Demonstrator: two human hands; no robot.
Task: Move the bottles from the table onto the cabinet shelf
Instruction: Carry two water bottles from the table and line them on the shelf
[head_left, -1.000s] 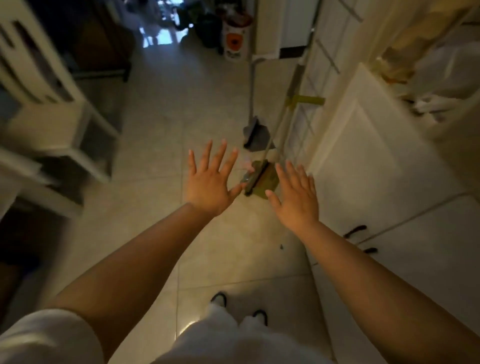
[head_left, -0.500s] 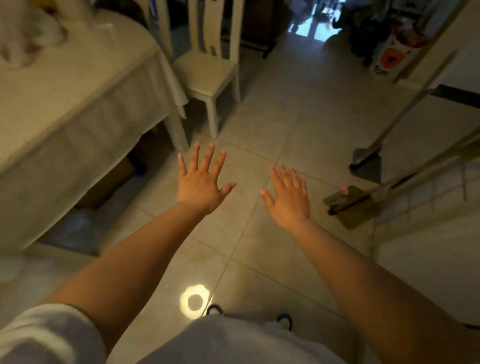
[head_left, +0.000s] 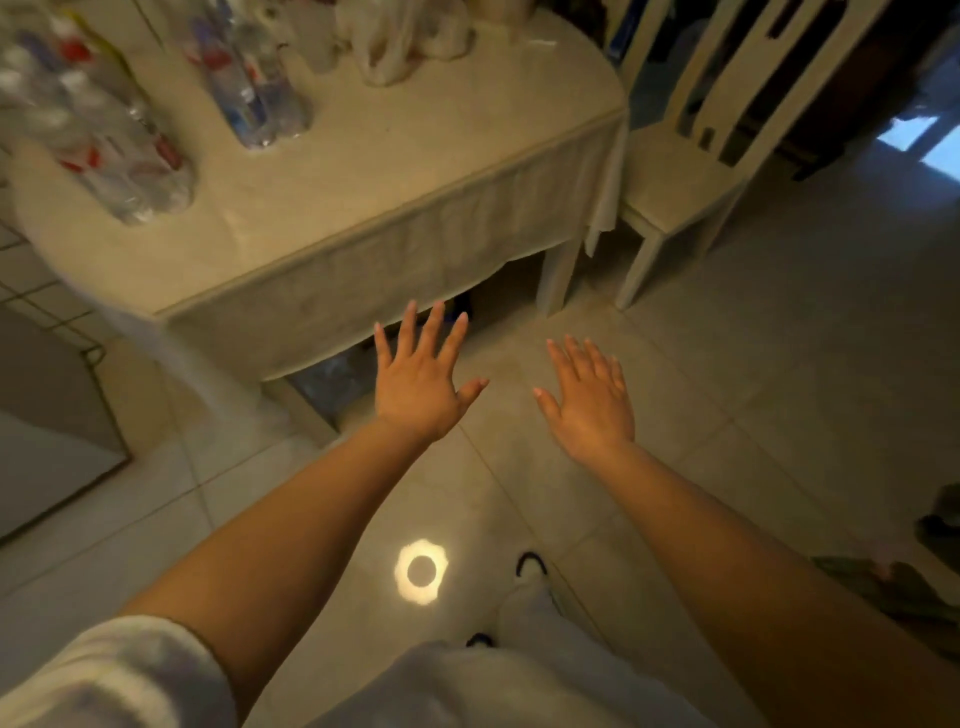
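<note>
**Clear plastic bottles on the table, both hands empty**

Clear plastic, blurred by motion: two clusters of bottles stand on the table (head_left: 415, 171), which has a cream cloth over it. The bigger cluster (head_left: 98, 135), with red labels, is by the table's left edge. The smaller cluster (head_left: 254, 88), with blue labels, stands nearer the middle toward the far edge. White plastic bags (head_left: 405, 36) sit at the far edge. A chair (head_left: 680, 176) stands just off the table's right corner.

Your left hand (head_left: 421, 384) is out flat in front of the near edge's cloth drop, fingers straight and spread wide, holding nothing. Your right hand (head_left: 589, 400) is the same, over bare floor tile, well apart from any bottle. No cabinet shelf is in view.

Step in hand, as I judge it: the approach, before any pickup. To do it well, step in close to the near edge before reaching. Take the outermost bottle of a cluster first, since packed neighbours probably tip easily. Wrap around the body, not the cap. Thin plastic likely dents, so squeeze moderately.
</note>
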